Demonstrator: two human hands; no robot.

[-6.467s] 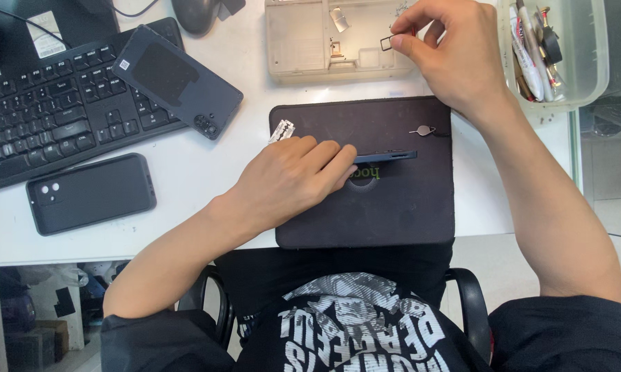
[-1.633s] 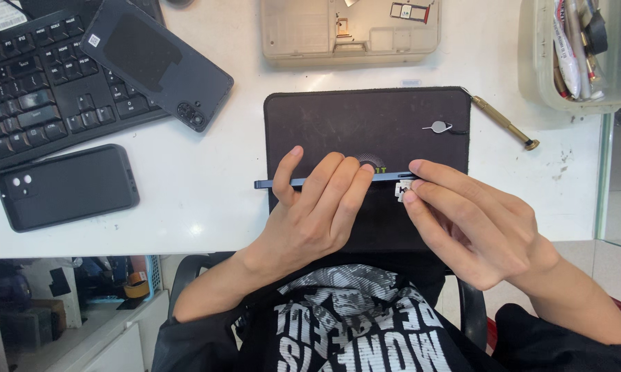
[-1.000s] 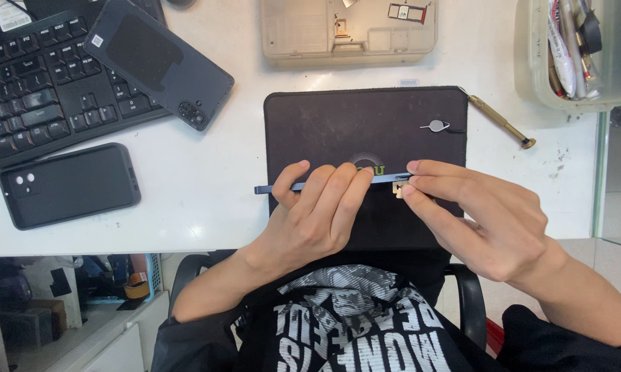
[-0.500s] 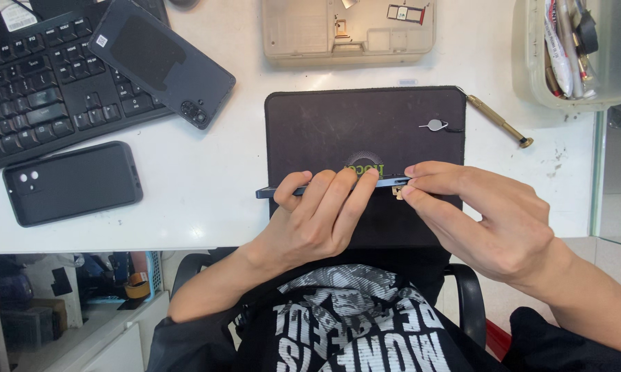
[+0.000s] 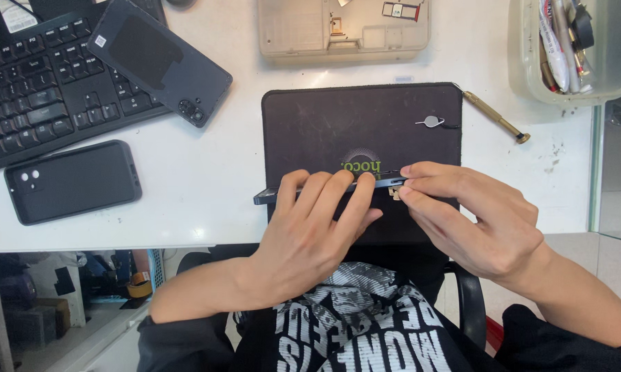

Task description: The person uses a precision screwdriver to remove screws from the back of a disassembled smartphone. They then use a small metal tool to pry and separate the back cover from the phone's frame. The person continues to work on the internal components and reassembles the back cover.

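Observation:
A dark blue phone point(image 5: 269, 195) stands on its long edge on the black work mat point(image 5: 324, 124). My left hand point(image 5: 317, 227) grips it from the near side, fingers curled over its top edge. My right hand point(image 5: 472, 220) pinches a small card tray point(image 5: 395, 192) between thumb and forefinger, right against the phone's right end. A metal eject pin point(image 5: 431, 122) lies on the mat's far right corner.
A brass screwdriver point(image 5: 496, 117) lies right of the mat. Beyond it are a beige parts tray point(image 5: 303, 31) and a clear tool tub point(image 5: 603, 76). At left lie a black keyboard point(image 5: 35, 89), a dark phone face down point(image 5: 162, 58) and a cased phone point(image 5: 73, 180).
My right hand came back from the far parts tray with the small card tray. Over the last second it has pushed the tray closer into the phone's right end; my left hand still holds the phone.

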